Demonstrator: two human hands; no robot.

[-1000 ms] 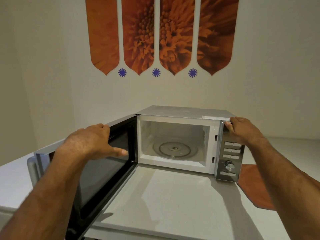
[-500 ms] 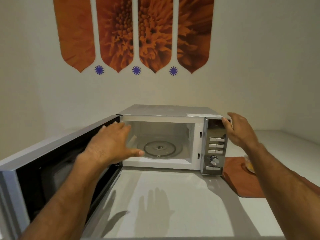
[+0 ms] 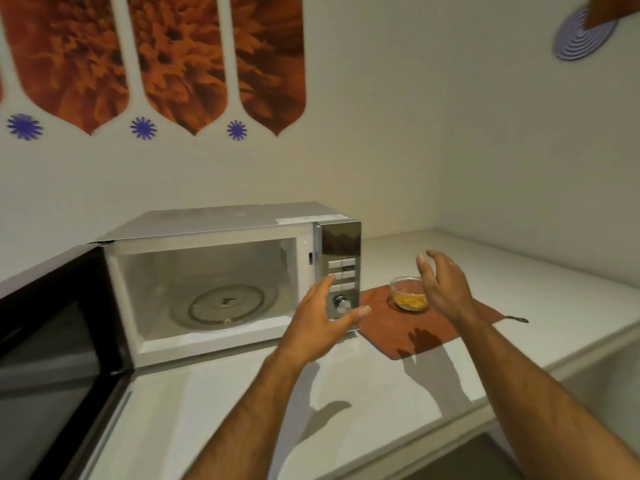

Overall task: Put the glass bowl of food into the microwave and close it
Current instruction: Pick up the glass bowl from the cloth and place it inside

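A silver microwave stands on the white counter with its door swung wide to the left. Its cavity holds only a glass turntable. A small glass bowl of yellow food sits on an orange-brown cloth to the right of the microwave. My right hand hovers open just in front of the bowl, partly covering it, apparently not touching it. My left hand is open in front of the microwave's control panel, holding nothing.
The white counter runs to the corner where two walls meet at the right. A darker recess lies beyond the counter's front edge at the bottom right. Orange flower decals cover the wall above.
My view has swung to the right, bringing the bowl into sight. The left hand left the door and came across to the control panel. The right hand came off the microwave's top corner toward the bowl.
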